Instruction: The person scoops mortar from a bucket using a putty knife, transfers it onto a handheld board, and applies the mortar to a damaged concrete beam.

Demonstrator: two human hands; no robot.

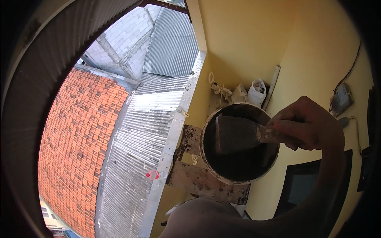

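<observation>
My right hand (pixel 303 125) comes in from the right, fingers closed round the handle of a putty knife (pixel 238 134). The wide, dark, smeared blade points left, over the mouth of a round bucket (pixel 203 152). The inside of the bucket is dark, and I cannot make out what it holds. Its pale rim is stained. Below the bucket lie paint-spotted boards (pixel 206 179). My left hand is out of view.
A ledge (pixel 162 168) runs along the left, bearing a bottle with a red cap (pixel 152 175). Beyond it are a corrugated roof (pixel 135 158) and orange tiles (pixel 79 146). White sacks (pixel 256 93) stand by the yellow wall (pixel 246 39). A grey box (pixel 342 100) hangs at right.
</observation>
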